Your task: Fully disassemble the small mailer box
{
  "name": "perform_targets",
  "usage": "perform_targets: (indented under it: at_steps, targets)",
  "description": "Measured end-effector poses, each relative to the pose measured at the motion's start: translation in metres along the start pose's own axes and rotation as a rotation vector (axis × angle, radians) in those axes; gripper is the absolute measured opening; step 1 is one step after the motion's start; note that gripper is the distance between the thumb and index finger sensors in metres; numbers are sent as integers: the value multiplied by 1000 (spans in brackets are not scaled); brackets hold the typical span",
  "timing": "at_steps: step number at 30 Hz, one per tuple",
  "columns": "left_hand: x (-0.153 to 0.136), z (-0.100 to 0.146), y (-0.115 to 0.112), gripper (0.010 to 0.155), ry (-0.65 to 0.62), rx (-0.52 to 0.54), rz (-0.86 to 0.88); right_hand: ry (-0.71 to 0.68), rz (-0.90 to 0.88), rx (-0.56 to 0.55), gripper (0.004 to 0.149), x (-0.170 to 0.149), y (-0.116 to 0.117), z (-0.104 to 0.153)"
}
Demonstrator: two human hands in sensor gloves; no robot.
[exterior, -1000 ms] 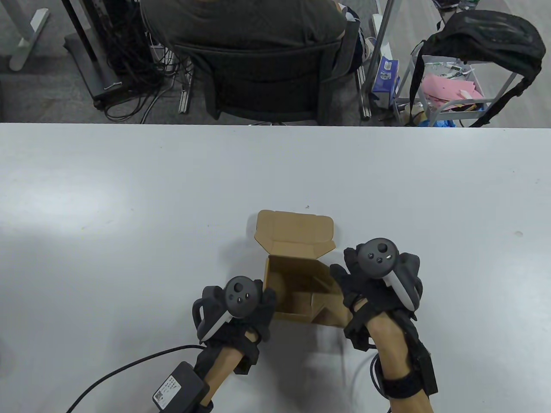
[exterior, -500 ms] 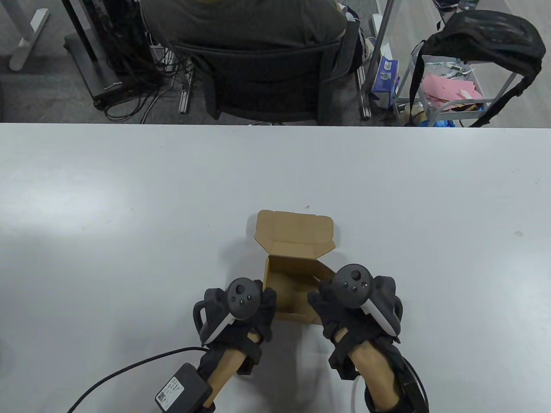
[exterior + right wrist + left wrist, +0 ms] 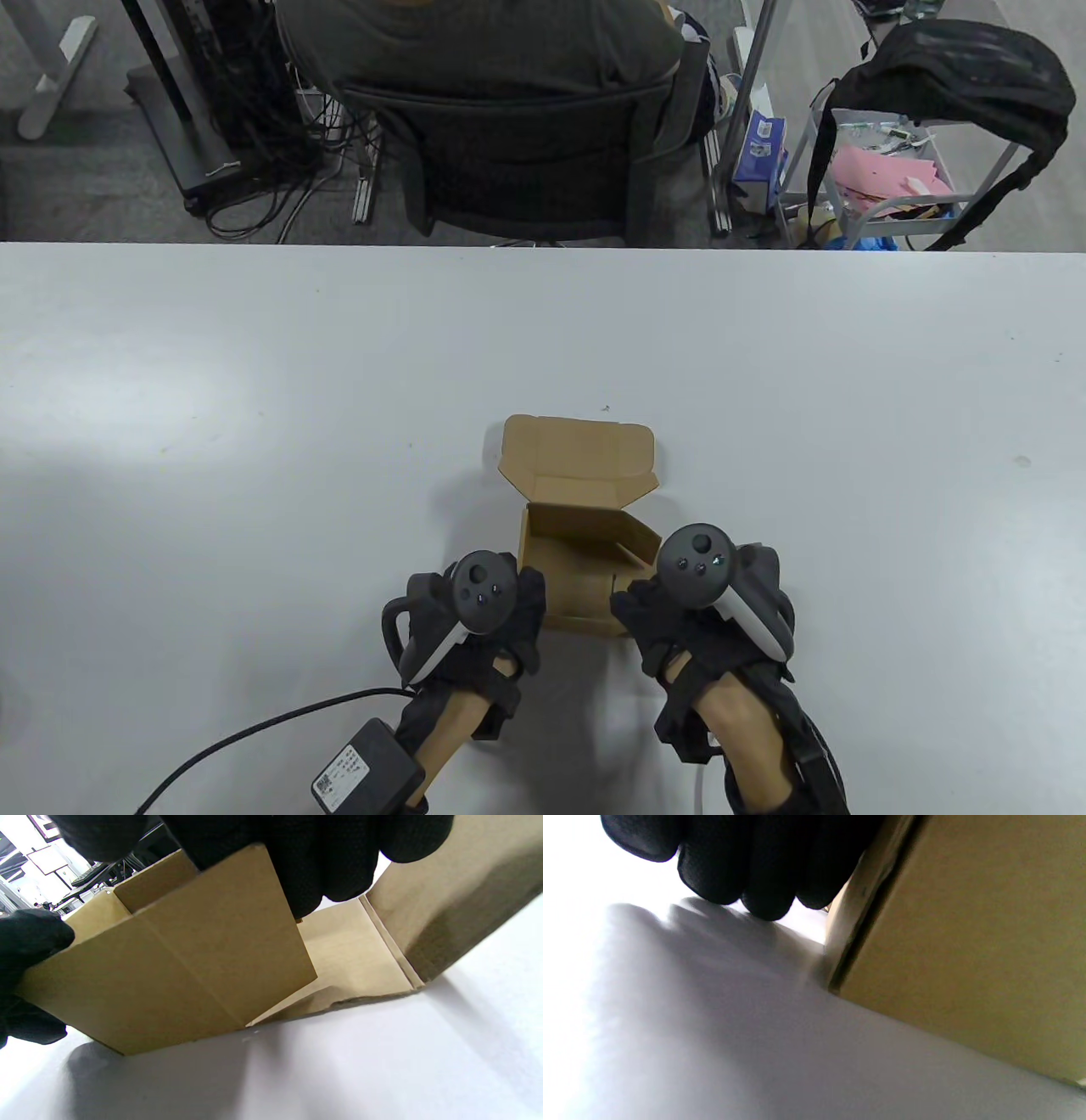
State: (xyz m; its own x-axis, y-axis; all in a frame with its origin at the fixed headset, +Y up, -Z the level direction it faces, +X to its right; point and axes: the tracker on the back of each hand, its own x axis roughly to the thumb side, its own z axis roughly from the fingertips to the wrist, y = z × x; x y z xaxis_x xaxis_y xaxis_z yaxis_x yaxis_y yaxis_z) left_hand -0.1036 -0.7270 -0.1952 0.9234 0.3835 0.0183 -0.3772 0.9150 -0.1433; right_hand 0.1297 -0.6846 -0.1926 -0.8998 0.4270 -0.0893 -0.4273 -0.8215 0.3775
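Note:
The small brown mailer box (image 3: 585,552) stands on the white table (image 3: 254,424) with its lid (image 3: 577,450) open and tilted away from me. My left hand (image 3: 475,611) is at the box's near left corner. In the left wrist view its fingers (image 3: 746,866) hang beside the box's outer wall (image 3: 967,942); a grip does not show. My right hand (image 3: 691,594) is at the near right corner. In the right wrist view its fingers (image 3: 322,866) and thumb (image 3: 29,938) grip the loosened right side panel (image 3: 178,963), which leans out from the box floor (image 3: 348,950).
A black power adapter (image 3: 365,768) with its cable lies at the near left by my left forearm. A person in an office chair (image 3: 517,144) sits beyond the far table edge. A cart (image 3: 899,187) with a black bag stands at the far right.
My right hand has moved left and toward me from the box's right side to its near right corner, where it grips the side panel. My left hand has stayed nearly in place.

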Motion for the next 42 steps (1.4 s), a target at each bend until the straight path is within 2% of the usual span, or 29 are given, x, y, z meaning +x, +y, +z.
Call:
perform_targets:
  at_steps: [6,26,33,42]
  targets:
    - [1,1,0,76,10,11,-6,23,2,58,63,-6,5,-2]
    - [4,2,-1,76,32,25,-21,69,23,133,68,-12,16,-13]
    - [3,3,-2,77,24,32,-11,75,-55,155,66,-25,18,-18]
    - [4,5,6,74,-26,113,-8,49,-125,153,68,-35,20,-21]
